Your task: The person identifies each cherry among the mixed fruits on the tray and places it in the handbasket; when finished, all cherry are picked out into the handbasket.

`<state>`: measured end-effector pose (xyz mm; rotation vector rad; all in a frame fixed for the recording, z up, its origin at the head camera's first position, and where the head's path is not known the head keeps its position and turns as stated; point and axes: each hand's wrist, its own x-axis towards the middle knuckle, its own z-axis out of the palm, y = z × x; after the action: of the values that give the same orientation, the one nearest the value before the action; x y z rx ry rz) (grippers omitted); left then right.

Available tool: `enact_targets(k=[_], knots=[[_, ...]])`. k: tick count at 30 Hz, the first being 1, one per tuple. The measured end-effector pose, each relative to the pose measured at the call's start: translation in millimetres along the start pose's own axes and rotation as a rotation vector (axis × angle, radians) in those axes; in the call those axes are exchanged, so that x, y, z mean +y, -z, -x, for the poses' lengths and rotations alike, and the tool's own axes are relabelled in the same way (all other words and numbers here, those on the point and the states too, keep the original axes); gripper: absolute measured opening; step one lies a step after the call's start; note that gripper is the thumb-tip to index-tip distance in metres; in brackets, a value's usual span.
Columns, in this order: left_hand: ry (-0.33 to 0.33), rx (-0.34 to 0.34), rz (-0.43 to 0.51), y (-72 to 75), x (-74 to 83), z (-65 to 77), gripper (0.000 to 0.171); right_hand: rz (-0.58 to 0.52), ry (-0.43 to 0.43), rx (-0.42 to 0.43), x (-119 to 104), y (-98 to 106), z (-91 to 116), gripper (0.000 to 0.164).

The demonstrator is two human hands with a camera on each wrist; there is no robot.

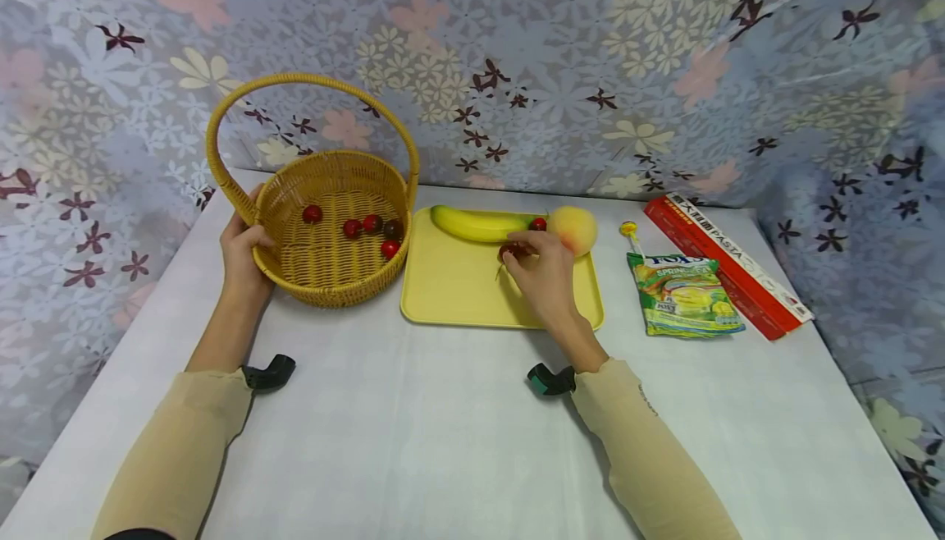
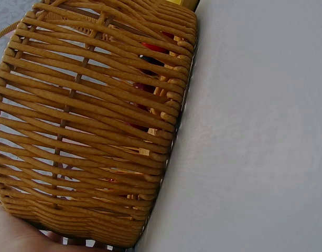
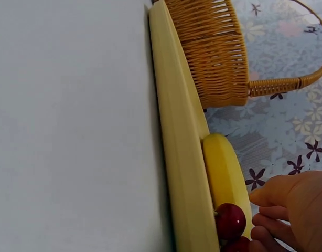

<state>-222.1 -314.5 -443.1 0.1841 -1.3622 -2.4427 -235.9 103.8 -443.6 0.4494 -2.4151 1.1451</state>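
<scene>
On the left, my left hand (image 1: pixel 245 257) grips the side of a wicker basket (image 1: pixel 335 298), thumb over the rim near the handle's base. Several red and dark cherries (image 1: pixel 353 229) lie inside. In the left wrist view the woven wall fills much of the picture. My right hand (image 1: pixel 545 273) reaches down over a yellow tray (image 1: pixel 458 302), fingers loosely bent around a dark cherry (image 1: pixel 506 252). In the right wrist view a cherry (image 3: pixel 230 221) sits just below the fingertips. Beyond lie a banana (image 1: pixel 472 226), another red cherry (image 1: pixel 539 224) and a peach (image 1: pixel 575 228).
To the right of the tray lie a yellow lollipop (image 1: pixel 628 229), a green snack packet (image 1: pixel 682 298) and a long red pasta box (image 1: pixel 727 265). A flowered cloth (image 1: pixel 443 64) rises behind the white table (image 1: pixel 413 425).
</scene>
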Motion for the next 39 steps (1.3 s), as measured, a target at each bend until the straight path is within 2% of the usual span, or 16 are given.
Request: enact_targets(k=[4, 10, 18, 25, 30, 35, 39], knots=[[0.004, -0.009, -0.015, -0.6, -0.2, -0.3, 0.078, 0.013, 0.009, -0.023, 1.1, -1.1, 2.2, 0.021], [0.007, 0.001, -0.02, 0.9, 0.4, -1.4, 0.078, 0.046, 0.017, -0.115, 2.7, -5.9, 7.4, 0.026], [0.008, -0.009, -0.017, -0.1, 1.8, -0.1, 0.08, -0.021, -0.041, -0.196, -0.6, -10.7, 15.0, 0.033], [0.01, -0.005, -0.023, -0.3, 0.9, 0.7, 0.08, -0.06, -0.071, -0.192, -2.1, -11.6, 18.9, 0.034], [0.006, 0.001, -0.028, -0.3, -0.3, -0.1, 0.08, -0.113, -0.053, -0.159, -6.7, -13.2, 16.6, 0.033], [-0.003, -0.003, -0.027, -0.2, -1.0, -1.7, 0.079, -0.207, 0.004, -0.139, -24.1, -14.5, 6.8, 0.032], [-0.003, 0.006, -0.033, 0.7, -0.4, -1.3, 0.078, -0.256, 0.041, -0.156, -45.9, -17.9, -0.6, 0.032]])
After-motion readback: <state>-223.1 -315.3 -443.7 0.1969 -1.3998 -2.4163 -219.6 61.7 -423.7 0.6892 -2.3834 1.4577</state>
